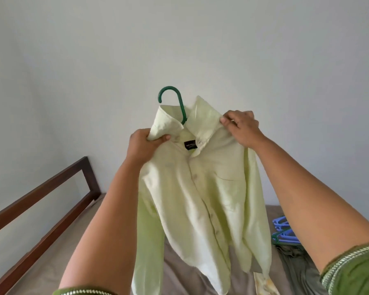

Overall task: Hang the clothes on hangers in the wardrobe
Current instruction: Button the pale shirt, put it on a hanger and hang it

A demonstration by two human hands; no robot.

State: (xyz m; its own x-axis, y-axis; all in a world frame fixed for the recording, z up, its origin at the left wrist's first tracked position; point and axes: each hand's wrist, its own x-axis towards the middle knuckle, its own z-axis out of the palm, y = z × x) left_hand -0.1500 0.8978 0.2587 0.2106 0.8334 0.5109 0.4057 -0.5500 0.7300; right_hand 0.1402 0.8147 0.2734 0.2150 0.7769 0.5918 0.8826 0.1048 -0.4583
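A pale green button-up shirt [202, 188] hangs in the air in front of me on a dark green hanger [175, 99]. Only the hanger's hook shows, sticking up out of the collar. My left hand [143, 145] grips the left collar and shoulder of the shirt. My right hand [242, 126] pinches the fabric at the right side of the collar. The shirt's front is buttoned and a black label shows inside the neck. Its sleeves and hem dangle above the bed. No wardrobe is in view.
A bed with a grey-brown sheet [190, 271] lies below, with a dark wooden frame rail [51, 188] on the left. Several blue hangers [284, 231] and a dark grey-green garment [300, 267] lie on the bed at the right. A plain white wall fills the background.
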